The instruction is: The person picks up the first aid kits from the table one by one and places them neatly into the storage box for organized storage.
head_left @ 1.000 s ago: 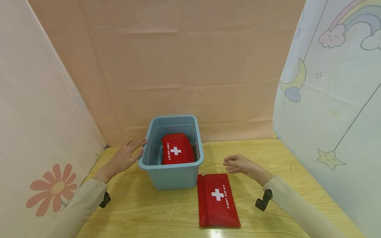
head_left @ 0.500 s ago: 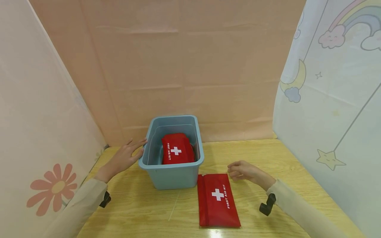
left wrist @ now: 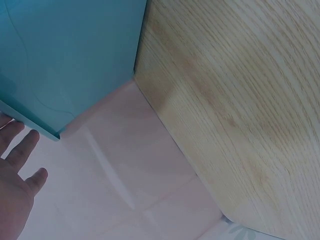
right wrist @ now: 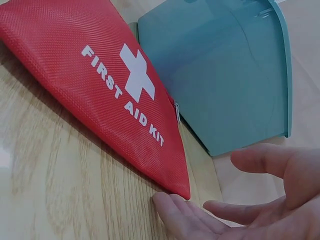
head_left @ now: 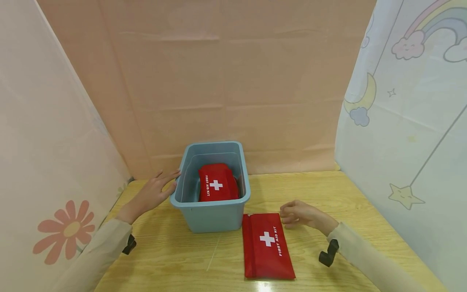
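In the head view a blue-grey plastic bin [head_left: 211, 217] stands on the table, holding a puffy red first aid kit bag [head_left: 230, 184] with a white cross. My left hand [head_left: 149, 196] has its fingers extended, fingertips resting at the bin's left rim; the left wrist view shows the same fingers [left wrist: 21, 150] along that rim. A flat red first aid kit pouch [head_left: 262, 263] lies right of and in front of the bin, its zipper pull at the far end. Beside the pouch's far right corner is my right hand [head_left: 304, 215], fingers loosely bent, fingertips right at that corner in the right wrist view.
The wood-grain table [head_left: 175, 259] is bounded by a peach backdrop [head_left: 233, 89] behind. A printed curtain hangs on each side, the right curtain [head_left: 394, 150] showing a moon and star. A thin pale line runs on the table in front of the bin.
My right hand has moved slightly toward me and lower, down to the pouch's far right corner. My left hand, the bin and the pouch have stayed in place.
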A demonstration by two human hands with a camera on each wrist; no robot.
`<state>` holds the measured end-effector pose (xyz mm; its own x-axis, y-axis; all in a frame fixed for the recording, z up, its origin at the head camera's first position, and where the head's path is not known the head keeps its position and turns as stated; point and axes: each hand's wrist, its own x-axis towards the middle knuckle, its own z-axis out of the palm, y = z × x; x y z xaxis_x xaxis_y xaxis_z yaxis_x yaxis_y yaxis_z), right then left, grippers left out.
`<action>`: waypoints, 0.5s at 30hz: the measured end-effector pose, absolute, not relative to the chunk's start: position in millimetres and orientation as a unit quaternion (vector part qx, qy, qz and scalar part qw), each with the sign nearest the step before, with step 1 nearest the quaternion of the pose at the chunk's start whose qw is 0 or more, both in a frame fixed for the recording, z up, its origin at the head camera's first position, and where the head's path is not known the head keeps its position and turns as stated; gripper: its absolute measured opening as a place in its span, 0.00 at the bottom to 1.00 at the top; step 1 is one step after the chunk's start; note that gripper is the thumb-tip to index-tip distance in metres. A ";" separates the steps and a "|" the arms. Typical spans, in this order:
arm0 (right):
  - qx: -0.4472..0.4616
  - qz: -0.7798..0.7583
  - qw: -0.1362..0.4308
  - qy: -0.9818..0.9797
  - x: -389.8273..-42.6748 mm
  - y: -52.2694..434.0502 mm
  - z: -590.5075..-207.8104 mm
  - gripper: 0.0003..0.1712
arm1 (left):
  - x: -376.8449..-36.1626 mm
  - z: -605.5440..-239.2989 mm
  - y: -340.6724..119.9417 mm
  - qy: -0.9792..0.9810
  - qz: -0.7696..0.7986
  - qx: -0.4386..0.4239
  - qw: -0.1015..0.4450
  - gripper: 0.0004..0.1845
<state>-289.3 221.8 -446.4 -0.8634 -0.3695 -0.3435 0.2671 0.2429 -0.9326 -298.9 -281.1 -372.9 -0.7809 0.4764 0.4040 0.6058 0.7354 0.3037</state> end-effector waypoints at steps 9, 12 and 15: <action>-0.039 -0.632 0.278 0.722 -288.7 221.0 -447.1 0.29 | -299.5 -373.5 -280.2 -0.918 -0.214 -0.297 0.152 0.25; -0.043 -0.636 0.281 0.718 -288.7 220.3 -447.8 0.30 | -299.4 -373.5 -280.4 -0.918 -0.215 -0.297 0.151 0.25; -0.046 -0.638 0.282 0.715 -288.9 220.5 -449.0 0.32 | -299.8 -373.6 -280.5 -0.918 -0.216 -0.296 0.151 0.25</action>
<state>-288.9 220.5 -449.0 -0.8363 -0.4262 -0.3447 0.2938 0.1825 -0.9383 -299.8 -280.5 -373.6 -0.7790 0.4793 0.4044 0.6093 0.7311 0.3071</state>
